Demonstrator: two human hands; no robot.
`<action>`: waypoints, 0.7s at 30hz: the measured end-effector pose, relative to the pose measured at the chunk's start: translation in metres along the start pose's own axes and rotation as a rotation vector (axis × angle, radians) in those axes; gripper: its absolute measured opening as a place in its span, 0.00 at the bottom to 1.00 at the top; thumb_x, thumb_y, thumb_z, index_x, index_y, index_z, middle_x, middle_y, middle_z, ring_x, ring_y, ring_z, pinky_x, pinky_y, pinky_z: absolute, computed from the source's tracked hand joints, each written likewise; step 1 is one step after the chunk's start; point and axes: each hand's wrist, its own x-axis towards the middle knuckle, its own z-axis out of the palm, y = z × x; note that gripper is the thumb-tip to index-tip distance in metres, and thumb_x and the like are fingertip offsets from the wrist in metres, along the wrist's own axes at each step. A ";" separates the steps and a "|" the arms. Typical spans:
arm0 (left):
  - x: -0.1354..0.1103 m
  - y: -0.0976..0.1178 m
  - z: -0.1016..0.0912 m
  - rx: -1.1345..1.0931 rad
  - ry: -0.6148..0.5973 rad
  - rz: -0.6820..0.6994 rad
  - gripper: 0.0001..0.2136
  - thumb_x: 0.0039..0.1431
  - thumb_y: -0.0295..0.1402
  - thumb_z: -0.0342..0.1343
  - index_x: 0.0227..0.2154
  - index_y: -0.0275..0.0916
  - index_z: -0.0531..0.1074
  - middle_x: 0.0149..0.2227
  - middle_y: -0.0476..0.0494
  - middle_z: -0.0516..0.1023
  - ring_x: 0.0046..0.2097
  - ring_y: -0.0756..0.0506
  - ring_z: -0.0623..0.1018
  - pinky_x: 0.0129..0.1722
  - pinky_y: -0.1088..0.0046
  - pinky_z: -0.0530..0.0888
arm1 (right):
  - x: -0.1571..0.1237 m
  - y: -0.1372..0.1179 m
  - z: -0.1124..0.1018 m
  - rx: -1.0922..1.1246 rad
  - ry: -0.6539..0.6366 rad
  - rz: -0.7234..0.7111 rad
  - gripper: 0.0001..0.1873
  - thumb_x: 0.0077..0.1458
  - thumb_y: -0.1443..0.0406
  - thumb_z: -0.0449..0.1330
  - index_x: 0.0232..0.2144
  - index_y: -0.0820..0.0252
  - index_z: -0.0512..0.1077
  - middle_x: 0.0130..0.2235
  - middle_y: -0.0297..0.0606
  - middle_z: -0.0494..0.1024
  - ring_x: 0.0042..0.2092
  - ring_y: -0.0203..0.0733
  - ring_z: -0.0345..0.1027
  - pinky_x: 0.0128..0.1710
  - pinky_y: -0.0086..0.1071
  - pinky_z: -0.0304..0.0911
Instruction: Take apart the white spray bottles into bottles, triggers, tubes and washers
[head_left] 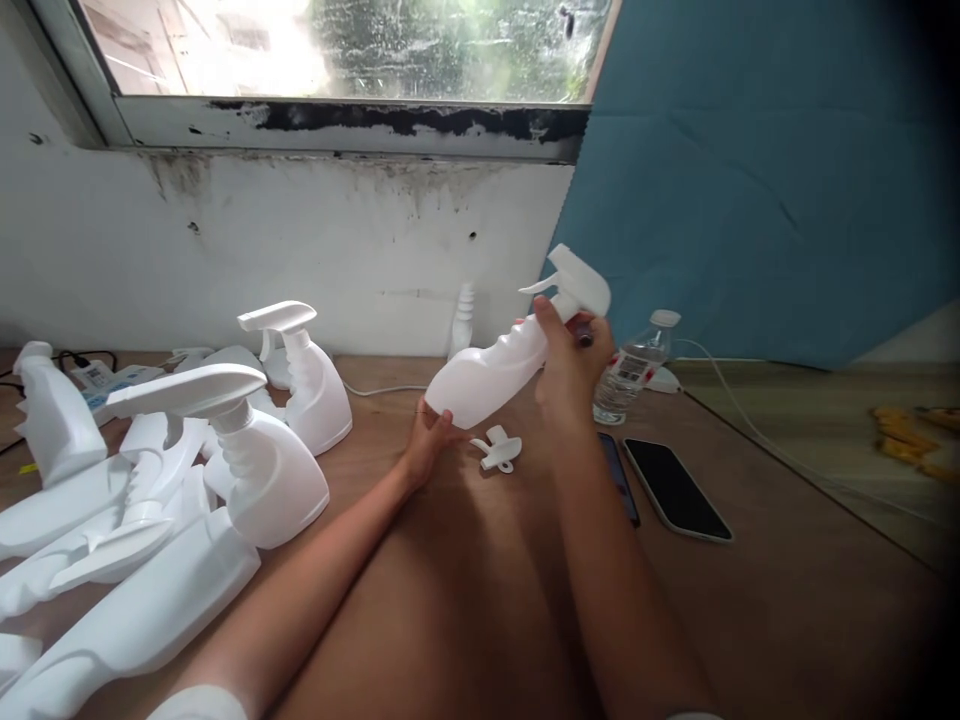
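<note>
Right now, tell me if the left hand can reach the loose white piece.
Probably yes: the loose white piece lies just beside the left hand, nothing between, though that hand grips the bottle.

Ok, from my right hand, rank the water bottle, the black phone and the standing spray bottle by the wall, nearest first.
1. Water bottle, just right of the right hand gripping the tilted spray bottle.
2. Black phone, lying flat, lower right.
3. Standing spray bottle, far left.
</note>
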 end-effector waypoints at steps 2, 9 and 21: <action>-0.001 0.003 0.001 -0.049 0.022 -0.035 0.29 0.55 0.48 0.60 0.56 0.40 0.62 0.58 0.36 0.67 0.52 0.38 0.73 0.38 0.63 0.79 | -0.004 0.002 0.004 -0.009 -0.057 0.043 0.23 0.42 0.55 0.68 0.26 0.54 0.56 0.29 0.33 0.71 0.33 0.44 0.75 0.30 0.38 0.72; 0.004 0.013 -0.001 -0.239 0.064 -0.293 0.25 0.61 0.54 0.45 0.42 0.36 0.70 0.27 0.44 0.75 0.22 0.48 0.73 0.14 0.77 0.65 | -0.017 -0.017 0.005 0.011 -0.535 0.114 0.15 0.51 0.52 0.63 0.34 0.56 0.72 0.38 0.39 0.79 0.42 0.46 0.74 0.39 0.39 0.70; 0.005 0.019 -0.022 -0.118 -0.574 -0.978 0.30 0.57 0.57 0.39 0.39 0.33 0.72 0.12 0.50 0.60 0.11 0.54 0.53 0.10 0.79 0.44 | -0.019 -0.048 -0.007 0.072 -0.972 0.033 0.33 0.40 0.35 0.58 0.33 0.55 0.72 0.30 0.42 0.74 0.40 0.53 0.70 0.42 0.52 0.65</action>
